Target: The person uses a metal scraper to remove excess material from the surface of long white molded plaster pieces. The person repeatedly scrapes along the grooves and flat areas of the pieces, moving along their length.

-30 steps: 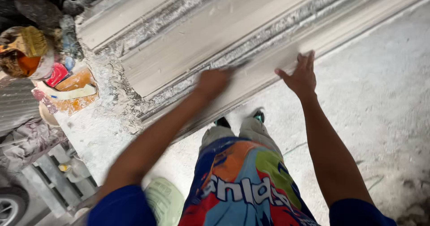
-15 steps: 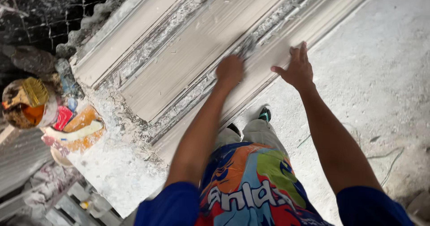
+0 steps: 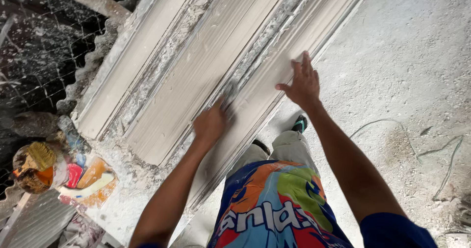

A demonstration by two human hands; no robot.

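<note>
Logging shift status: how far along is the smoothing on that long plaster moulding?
Done: the wide flat bands of the moulding look even and smooth. In hand: the left hand presses a small grey tool into a groove; the right hand rests flat on the outer band. Left: crumbly plaster lies in the grooves.

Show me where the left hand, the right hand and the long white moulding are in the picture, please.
left hand (image 3: 210, 124), head view, on the back of the hand.
right hand (image 3: 304, 83), head view, on the back of the hand.
long white moulding (image 3: 196, 76), head view, on its broad flat middle band.
</note>
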